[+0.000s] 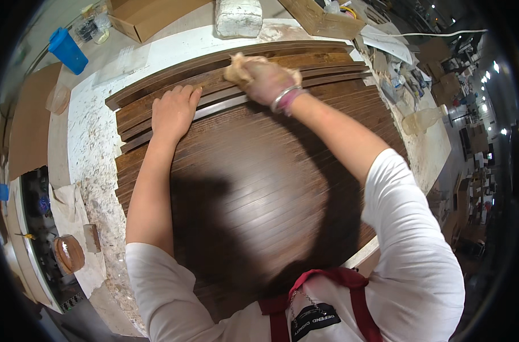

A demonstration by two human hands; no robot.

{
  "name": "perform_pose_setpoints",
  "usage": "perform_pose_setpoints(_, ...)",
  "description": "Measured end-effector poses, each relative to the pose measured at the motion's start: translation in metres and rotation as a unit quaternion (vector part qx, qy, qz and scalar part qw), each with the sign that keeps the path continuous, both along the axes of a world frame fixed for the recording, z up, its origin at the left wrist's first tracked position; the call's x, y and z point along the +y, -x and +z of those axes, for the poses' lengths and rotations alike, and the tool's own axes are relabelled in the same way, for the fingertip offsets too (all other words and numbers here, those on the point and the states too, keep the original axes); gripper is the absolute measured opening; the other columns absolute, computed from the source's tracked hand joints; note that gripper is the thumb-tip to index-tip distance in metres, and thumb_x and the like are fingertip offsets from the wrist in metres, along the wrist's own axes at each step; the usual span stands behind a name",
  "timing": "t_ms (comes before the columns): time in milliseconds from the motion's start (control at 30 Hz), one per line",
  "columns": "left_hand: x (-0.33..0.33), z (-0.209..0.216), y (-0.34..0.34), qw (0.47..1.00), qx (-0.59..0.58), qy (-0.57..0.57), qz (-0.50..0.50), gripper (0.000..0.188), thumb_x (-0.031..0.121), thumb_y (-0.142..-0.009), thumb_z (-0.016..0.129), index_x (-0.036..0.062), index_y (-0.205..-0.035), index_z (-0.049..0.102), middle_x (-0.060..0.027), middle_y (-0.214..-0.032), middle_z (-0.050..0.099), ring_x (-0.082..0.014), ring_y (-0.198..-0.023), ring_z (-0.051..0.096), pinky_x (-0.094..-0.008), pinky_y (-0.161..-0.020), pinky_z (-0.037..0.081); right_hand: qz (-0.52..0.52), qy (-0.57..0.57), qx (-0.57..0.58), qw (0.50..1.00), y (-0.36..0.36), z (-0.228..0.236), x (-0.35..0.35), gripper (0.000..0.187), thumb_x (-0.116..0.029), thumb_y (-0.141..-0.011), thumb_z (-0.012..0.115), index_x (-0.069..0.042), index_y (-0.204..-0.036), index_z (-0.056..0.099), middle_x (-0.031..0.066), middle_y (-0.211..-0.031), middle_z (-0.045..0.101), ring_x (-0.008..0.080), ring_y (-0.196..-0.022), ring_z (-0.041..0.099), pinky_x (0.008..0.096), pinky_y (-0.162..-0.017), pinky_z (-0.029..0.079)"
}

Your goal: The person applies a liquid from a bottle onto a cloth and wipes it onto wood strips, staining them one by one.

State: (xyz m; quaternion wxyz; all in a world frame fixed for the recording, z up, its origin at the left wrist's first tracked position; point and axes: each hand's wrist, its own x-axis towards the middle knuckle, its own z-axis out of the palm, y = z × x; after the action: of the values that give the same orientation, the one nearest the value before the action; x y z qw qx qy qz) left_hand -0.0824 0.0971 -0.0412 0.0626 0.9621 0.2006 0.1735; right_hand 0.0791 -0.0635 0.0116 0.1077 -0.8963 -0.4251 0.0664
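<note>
Several long brown wooden strips (140, 105) lie side by side across the far part of a dark wooden panel (265, 188) made of narrow slats. My left hand (174, 111) rests palm down on the strips toward their left end, fingers stretched over them and apparently holding nothing. A crumpled tan rag (234, 70) is bunched under my right hand (264, 84), whose fingers are closed on it. It presses on the strips right of their middle. The right hand is slightly blurred and pinkish, and its fingertips are partly hidden by the rag.
The panel lies on a stained white worktop (91, 131). Beyond it are a blue cup (68, 51), a cardboard box (151, 17), a whitish block (238, 18) and a wooden tray (322, 21). A cloudy plastic bottle (422, 121) lies at right; a brown tape roll (69, 253) at left.
</note>
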Motion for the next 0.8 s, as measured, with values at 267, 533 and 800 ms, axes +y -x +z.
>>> perform_pose_setpoints(267,-0.001,0.004,-0.003,1.000,0.003,-0.002,-0.011,0.032,0.036,-0.098,0.044,0.0096,-0.095,0.063,-0.0101,-0.091,0.065,-0.0318,-0.088,0.063,-0.0463,-0.069,0.049,0.066,-0.003,-0.058,0.996,0.009,-0.001,0.011,0.025,-0.026,-0.093,0.050,-0.007,-0.102,0.062,0.0147,-0.097,0.069,0.0275,-0.089,0.067,0.0380,-0.079,0.053)
perform_pose_setpoints(533,-0.003,0.007,-0.006,1.000,0.012,0.023,-0.010,0.035,0.036,-0.098,0.043,0.0092,-0.098,0.065,-0.0108,-0.093,0.066,-0.0320,-0.091,0.063,-0.0458,-0.073,0.048,0.014,0.116,0.042,0.992,-0.017,0.030,-0.009,0.035,-0.024,-0.094,0.036,-0.010,-0.113,0.063,0.0164,-0.117,0.065,0.0271,-0.115,0.059,0.0453,-0.101,0.041)
perform_pose_setpoints(800,-0.004,0.015,-0.008,0.998,0.044,0.036,0.002,0.038,0.037,-0.099,0.041,0.0112,-0.103,0.068,-0.0104,-0.098,0.067,-0.0297,-0.095,0.063,-0.0447,-0.078,0.048,-0.005,0.097,0.017,0.995,-0.048,0.029,-0.023,0.036,-0.028,-0.096,0.038,-0.009,-0.104,0.067,0.0163,-0.103,0.069,0.0329,-0.096,0.066,0.0413,-0.088,0.050)
